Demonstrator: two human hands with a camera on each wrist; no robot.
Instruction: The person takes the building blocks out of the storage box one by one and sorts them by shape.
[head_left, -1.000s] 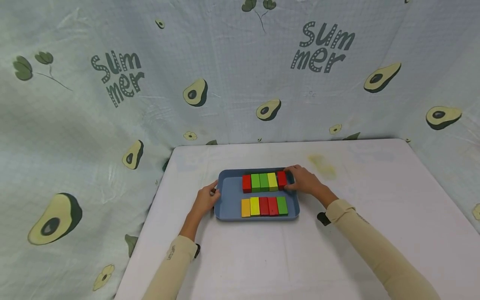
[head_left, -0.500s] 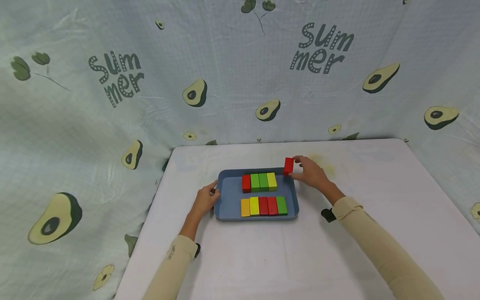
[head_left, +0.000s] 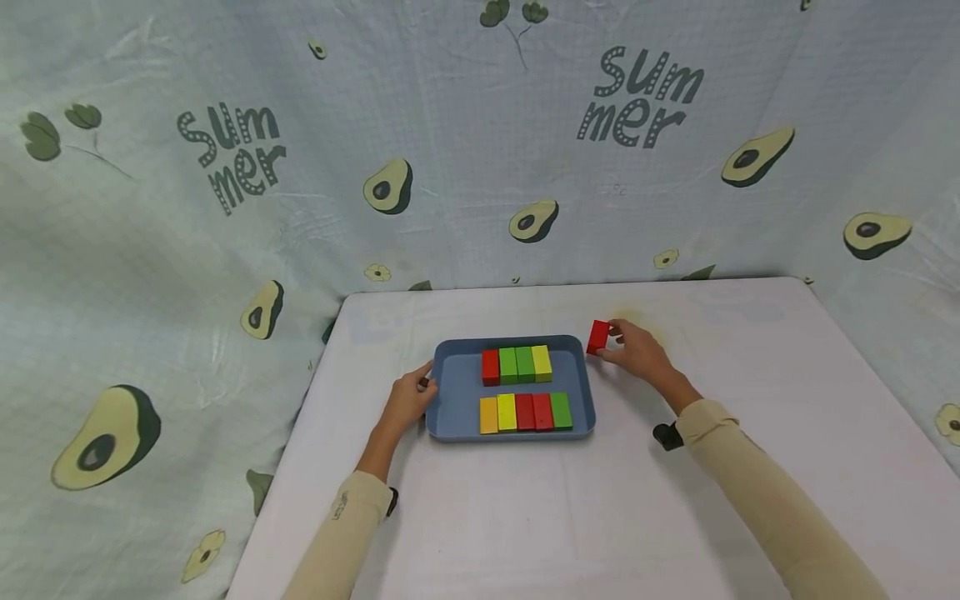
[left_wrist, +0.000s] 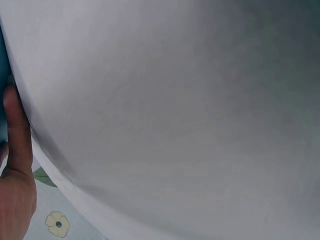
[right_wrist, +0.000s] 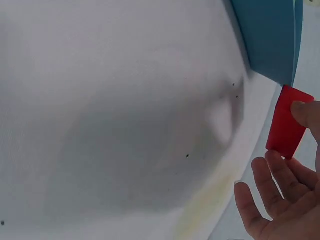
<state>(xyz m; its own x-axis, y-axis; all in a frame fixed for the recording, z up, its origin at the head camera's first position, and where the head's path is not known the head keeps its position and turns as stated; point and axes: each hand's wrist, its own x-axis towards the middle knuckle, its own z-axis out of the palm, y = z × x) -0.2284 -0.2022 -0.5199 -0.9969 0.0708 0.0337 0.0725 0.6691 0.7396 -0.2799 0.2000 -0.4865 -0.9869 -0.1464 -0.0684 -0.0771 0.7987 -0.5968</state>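
Note:
A blue-grey rectangular tray (head_left: 453, 392) lies on the table with two rows of coloured blocks. In its far row are a red block (head_left: 490, 367), two green blocks (head_left: 517, 364) and a yellow block (head_left: 542, 363). The near row runs orange (head_left: 488, 414), yellow, two red, then green (head_left: 560, 410). My left hand (head_left: 407, 402) holds the tray's left side, one finger straight along the outer wall in the left wrist view. Just past the far right corner, my right hand (head_left: 637, 350) pinches a red block (right_wrist: 288, 122) between thumb and fingertips, tilted above the table.
The white table (head_left: 510, 517) extends around the tray on all sides. A yellowish stain (right_wrist: 205, 207) marks its surface near the right hand. Behind the table hangs a pale curtain (head_left: 450, 100) printed with avocados and lettering.
My right hand has lifted the red block from the right end of the far row and carried it rightward, over the rim and outside the tray. My left hand has stayed at the tray's side.

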